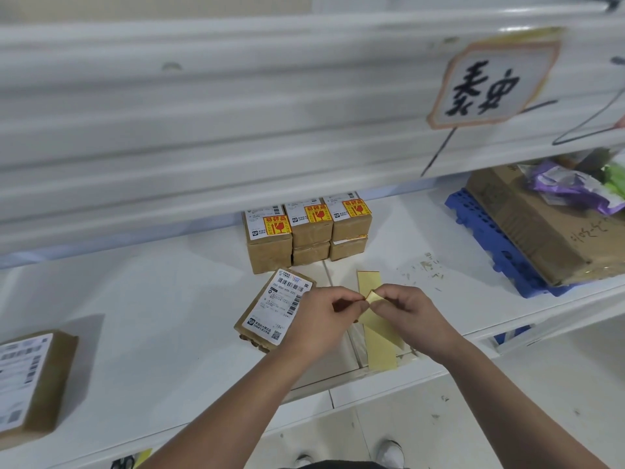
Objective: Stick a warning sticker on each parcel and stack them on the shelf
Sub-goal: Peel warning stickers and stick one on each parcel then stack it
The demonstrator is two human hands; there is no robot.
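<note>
A brown parcel (275,309) with a white shipping label lies flat on the white shelf (152,299), partly under my left hand (318,319). Just right of it, both hands pinch a yellow sticker backing strip (378,330); my right hand (416,316) holds its folded top corner, and my left hand's fingertips pinch a small piece at that corner. Behind stand several stacked brown parcels (306,228) bearing red-and-yellow fragile stickers. Another labelled parcel (30,384) lies at the far left of the shelf.
The upper shelf's white rail (236,106) hangs low overhead with a sign (490,82). At the right, a large cardboard box (527,225) rests on a blue plastic pallet (480,228), with crumpled wrappers on top. Floor and shoes show below.
</note>
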